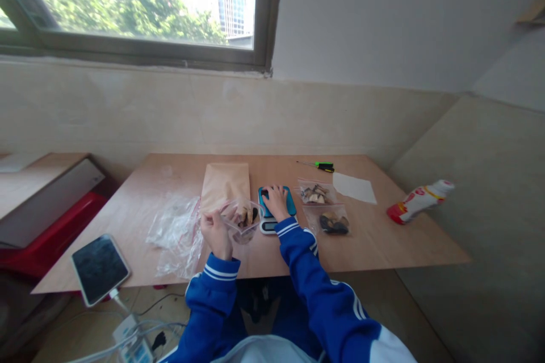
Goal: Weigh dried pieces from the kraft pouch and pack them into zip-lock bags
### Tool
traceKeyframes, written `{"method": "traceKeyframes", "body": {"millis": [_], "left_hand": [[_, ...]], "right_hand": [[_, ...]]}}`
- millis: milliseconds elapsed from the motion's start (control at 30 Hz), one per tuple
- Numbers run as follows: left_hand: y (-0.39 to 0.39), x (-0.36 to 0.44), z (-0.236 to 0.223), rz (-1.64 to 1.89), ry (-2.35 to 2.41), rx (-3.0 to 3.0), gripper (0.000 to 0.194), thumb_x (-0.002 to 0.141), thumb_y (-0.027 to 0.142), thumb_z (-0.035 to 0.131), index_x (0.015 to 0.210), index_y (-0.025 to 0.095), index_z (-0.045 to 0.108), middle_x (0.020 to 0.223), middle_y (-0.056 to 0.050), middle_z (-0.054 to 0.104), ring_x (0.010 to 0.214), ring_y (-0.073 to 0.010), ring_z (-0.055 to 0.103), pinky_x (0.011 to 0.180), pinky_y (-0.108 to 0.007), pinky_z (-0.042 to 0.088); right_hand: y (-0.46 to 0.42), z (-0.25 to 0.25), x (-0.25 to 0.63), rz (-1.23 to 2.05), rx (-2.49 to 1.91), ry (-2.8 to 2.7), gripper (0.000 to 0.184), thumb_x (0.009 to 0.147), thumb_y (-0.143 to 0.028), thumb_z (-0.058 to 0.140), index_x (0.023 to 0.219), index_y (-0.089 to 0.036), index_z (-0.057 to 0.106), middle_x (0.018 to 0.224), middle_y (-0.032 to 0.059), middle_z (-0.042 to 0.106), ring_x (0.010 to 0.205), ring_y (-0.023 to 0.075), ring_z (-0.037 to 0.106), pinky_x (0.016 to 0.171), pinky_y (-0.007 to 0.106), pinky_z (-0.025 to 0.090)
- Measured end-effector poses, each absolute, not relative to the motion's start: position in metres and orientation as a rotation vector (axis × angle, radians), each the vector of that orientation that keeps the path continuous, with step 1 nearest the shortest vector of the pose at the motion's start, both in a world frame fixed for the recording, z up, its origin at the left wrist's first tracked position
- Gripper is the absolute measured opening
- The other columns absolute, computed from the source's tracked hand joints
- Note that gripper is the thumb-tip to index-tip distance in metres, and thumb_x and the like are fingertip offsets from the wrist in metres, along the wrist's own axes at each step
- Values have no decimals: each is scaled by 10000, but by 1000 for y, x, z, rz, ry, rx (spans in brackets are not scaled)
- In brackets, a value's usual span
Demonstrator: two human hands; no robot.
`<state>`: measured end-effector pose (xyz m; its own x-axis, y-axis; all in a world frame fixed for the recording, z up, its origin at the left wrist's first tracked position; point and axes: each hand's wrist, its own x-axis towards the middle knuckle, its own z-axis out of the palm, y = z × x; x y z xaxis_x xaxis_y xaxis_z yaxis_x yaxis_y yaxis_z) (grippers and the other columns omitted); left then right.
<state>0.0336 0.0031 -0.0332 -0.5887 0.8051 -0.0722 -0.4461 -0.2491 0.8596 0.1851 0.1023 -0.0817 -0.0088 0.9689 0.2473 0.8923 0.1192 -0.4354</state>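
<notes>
Plastic bags [174, 229], seemingly unfilled, are laid on the tabletop [131, 198]; by the left hand [216, 233], an open bag [243, 236] with brown pieces [246, 216] showing is pinched; whether anything is gripped by the right hand [276, 203] on the blue scale [291, 204] cannot be told; rightward, a pale-filled bag [317, 193] and a dark-filled bag [334, 222] appear done.
</notes>
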Motion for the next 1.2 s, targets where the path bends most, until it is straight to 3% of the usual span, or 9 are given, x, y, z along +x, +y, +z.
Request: {"method": "traceKeyframes", "body": {"millis": [300, 533, 667, 800, 1000, 1200], "left_hand": [[2, 33, -32, 1936, 1078, 401, 312, 694, 308, 630, 739, 199, 341, 872, -87, 704, 680, -255, 712, 607, -390, 582], [2, 32, -36, 1912, 1127, 469, 278, 719, 316, 592, 743, 201, 340, 924, -107, 706, 686, -246, 713, 607, -383, 581], [4, 31, -39, 1905, 1151, 485, 293, 718, 338, 601, 747, 202, 343, 929, -114, 704, 687, -240, 713, 613, -372, 579], [3, 34, -38, 1892, 1154, 486, 286, 719, 337, 604, 755, 199, 356, 907, -100, 706, 684, -230, 711, 626, -375, 576], [-2, 33, -32, 1828, 1123, 516, 318, 695, 358, 625, 705, 198, 351, 829, -82, 708, 791, -259, 711, 648, -361, 558], [-7, 25, -16, 1501, 1087, 602, 316, 686, 385, 654, 709, 181, 414, 1002, -129, 703, 759, -246, 711, 592, -313, 554]], "right_hand": [[100, -78, 201, 286, -1783, -1807, 199, 832, -166, 559, 1006, -184, 652, 1037, 108, 676, 1023, 248, 548, 899, 376, 360], [84, -40, 208, 469, -1537, -1641, 191, 850, -278, 559, 953, -156, 663, 910, 80, 715, 797, 180, 646, 718, 275, 479], [57, 0, 203, 712, -1120, -1489, 233, 816, -325, 603, 978, -168, 662, 918, 52, 705, 813, 161, 641, 742, 274, 501], [30, 29, 198, 845, -960, -1789, 279, 825, -329, 610, 1081, -232, 664, 1040, 28, 687, 892, 151, 627, 817, 284, 487], [32, 16, 207, 812, -1054, -1717, 289, 889, -226, 465, 1112, -224, 649, 1120, 49, 669, 1024, 164, 603, 884, 318, 469], [21, 6, 212, 1012, -896, -1947, 397, 850, -234, 551, 1245, -267, 565, 1287, 44, 583, 1184, 186, 530, 995, 375, 432]]}}
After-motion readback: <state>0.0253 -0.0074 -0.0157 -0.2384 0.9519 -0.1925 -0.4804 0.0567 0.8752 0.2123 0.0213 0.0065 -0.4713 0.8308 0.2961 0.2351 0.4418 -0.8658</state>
